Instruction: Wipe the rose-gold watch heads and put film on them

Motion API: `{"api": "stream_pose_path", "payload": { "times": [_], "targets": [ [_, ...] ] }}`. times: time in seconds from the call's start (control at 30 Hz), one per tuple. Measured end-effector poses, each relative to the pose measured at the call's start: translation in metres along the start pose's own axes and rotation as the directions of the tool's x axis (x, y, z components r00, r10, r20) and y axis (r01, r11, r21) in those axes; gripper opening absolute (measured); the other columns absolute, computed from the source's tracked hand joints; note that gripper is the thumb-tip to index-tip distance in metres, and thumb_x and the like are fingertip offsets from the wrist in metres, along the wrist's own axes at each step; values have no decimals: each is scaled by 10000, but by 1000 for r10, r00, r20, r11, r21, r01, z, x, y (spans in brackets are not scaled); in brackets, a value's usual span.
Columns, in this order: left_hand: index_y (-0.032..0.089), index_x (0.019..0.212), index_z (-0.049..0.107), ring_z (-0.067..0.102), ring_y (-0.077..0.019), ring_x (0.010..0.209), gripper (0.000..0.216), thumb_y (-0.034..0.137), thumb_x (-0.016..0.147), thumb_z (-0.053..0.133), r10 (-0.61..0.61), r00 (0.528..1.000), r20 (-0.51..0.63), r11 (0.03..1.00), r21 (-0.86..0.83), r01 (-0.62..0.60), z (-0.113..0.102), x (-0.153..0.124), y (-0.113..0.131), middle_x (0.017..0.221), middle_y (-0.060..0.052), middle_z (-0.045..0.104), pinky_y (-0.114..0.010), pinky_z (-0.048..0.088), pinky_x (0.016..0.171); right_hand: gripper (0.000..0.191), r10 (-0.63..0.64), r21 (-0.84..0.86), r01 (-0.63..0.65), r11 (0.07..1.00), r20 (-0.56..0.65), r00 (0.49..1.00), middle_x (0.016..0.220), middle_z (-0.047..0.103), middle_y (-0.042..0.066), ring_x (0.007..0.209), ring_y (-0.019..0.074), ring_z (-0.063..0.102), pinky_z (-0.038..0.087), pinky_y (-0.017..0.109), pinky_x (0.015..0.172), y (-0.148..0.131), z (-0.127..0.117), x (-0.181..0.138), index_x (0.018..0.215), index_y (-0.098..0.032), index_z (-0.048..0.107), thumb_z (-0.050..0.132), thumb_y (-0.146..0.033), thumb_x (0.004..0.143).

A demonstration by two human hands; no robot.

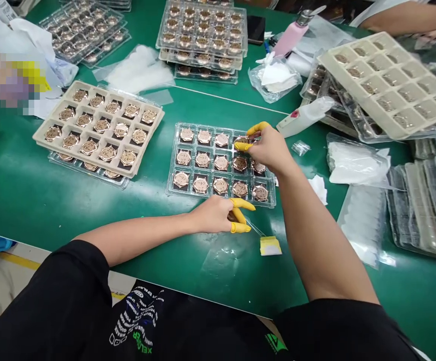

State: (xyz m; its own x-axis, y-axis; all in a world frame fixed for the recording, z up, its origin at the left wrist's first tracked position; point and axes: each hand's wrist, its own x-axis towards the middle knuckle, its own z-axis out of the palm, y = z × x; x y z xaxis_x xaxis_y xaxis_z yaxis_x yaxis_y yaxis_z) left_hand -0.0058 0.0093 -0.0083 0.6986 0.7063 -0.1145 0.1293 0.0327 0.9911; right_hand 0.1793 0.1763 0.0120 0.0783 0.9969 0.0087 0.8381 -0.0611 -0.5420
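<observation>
So, the right grip (268, 149), in yellow rubber finger cots (253, 129), is closed on a round rose-gold watch case (242, 141), fourth pocket along the top row of a clear plastic blister tray (170, 165) on the green worktop (33, 200). The left grip (212, 214) pinches a thin clear film strip (257, 229). Light, edge-only pressure looks safest.

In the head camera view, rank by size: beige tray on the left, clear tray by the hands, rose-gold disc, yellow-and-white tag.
Beige tray, clear tray, then rose-gold disc and yellow-and-white tag, which look alike.
</observation>
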Motion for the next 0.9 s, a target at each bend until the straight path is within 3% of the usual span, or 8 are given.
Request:
{"api": "stream_pose_path", "payload": {
  "times": [0.1,0.17,0.27,0.37,0.47,0.67,0.83,0.9],
  "targets": [
    [178,1276,746,821,-174,898,499,253,798,870,-30,999,-43,997,-66,27,-1,0,1,964,-31,866,-321,647,943,249,38,103,-21,994,-169,985,880,664,62,833,234,616,511,465,832,-1,-11,-32,1030,-215,683,787,-303,821],
    [183,1307,736,813,-170,856,540,241,788,877,-69,992,-106,992,-109,58,-1,1,2,968,-47,866,-300,650,856,350,58,302,6,953,-202,978,842,632,37,786,217,618,511,422,756,2,-22,-74,1155,-249,666,774,-384,851],
    [186,1390,700,808,-185,850,713,224,716,929,-91,980,-179,981,-184,57,0,1,2,958,-64,861,-291,650,812,586,61,673,-132,727,129,990,728,579,-27,638,165,577,452,322,594,9,-36,-148,1236,-286,620,891,-470,750],
    [199,1419,686,808,-190,858,813,205,652,955,-80,981,-178,973,-228,38,1,-1,1,919,-34,843,-315,666,857,639,124,735,-367,570,365,923,682,585,-55,548,108,496,324,247,500,14,-37,-197,1108,-259,613,980,-470,628],
    [185,1298,758,798,-176,844,685,210,640,946,-87,978,-191,980,-195,49,1,-2,0,916,-24,822,-326,671,887,653,165,736,-460,497,441,882,675,587,-60,543,88,465,288,232,498,16,-29,-208,1047,-237,603,996,-481,586],
    [188,1301,762,777,-166,807,708,300,632,965,-94,983,-158,990,-122,75,-4,-4,4,877,-9,800,-335,678,887,678,116,710,-424,562,440,890,704,591,-64,544,84,415,305,252,515,19,-24,-198,1115,-242,616,987,-485,602],
    [185,1197,788,780,-173,830,566,243,650,921,-38,987,-158,999,-11,37,-6,-4,7,912,-16,814,-349,688,896,708,11,682,-360,637,459,888,754,627,-43,533,76,355,269,267,505,19,-29,-199,1218,-222,643,935,-556,666],
    [184,1177,787,791,-177,844,525,232,666,896,-34,987,-155,999,-17,32,-6,-4,7,927,-22,822,-355,696,904,645,2,640,-250,727,362,932,806,663,-16,540,81,370,304,282,519,28,-35,-194,1191,-218,696,904,-579,699]
  ]
}}
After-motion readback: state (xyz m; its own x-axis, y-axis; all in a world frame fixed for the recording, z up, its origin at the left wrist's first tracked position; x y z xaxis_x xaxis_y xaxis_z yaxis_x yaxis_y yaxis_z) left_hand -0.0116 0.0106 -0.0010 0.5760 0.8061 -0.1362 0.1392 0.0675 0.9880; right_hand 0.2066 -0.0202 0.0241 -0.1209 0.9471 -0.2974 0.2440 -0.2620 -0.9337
